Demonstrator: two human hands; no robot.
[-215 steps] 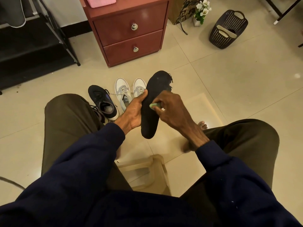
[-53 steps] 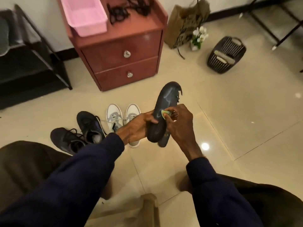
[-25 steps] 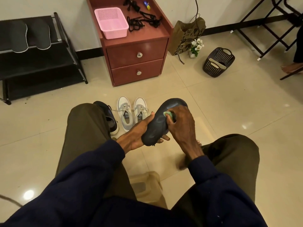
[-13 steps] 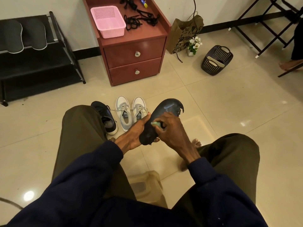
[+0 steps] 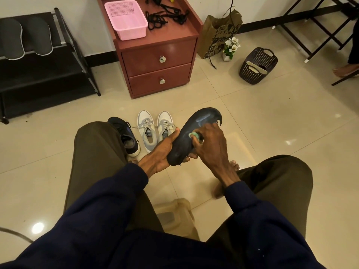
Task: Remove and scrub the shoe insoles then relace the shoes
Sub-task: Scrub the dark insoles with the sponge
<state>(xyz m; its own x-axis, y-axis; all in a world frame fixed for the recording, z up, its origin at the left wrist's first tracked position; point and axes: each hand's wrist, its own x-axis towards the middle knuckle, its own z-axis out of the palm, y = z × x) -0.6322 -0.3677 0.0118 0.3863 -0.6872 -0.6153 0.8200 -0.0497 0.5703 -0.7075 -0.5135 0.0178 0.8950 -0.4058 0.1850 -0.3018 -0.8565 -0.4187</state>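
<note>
**As the left hand (image 5: 161, 152) props up the insole (image 5: 196, 123), the right hand (image 5: 210, 144) presses a green scrubber (image 5: 194, 135) to it**

Where the tiled floor meets the wall, a black shoe rack (image 5: 38, 78) carries two dark insoles (image 5: 25, 35) side by side. Just right of it, a red-brown cabinet (image 5: 159, 49) bears a pink basket (image 5: 126, 19) and tangled black laces (image 5: 167, 16). Before the cabinet stand a pair of white shoes (image 5: 146, 131) and a black shoe (image 5: 126, 136), which is partly hidden by the person's left knee. The insole is held in the air between the knees, tilted, with its toe end pointing away and to the right. The left hand cups its heel end from below, thumb along the edge and fingers curled under. The right hand reaches over it with a bent wrist, fingertips pinching the scrubber against its middle.
</note>
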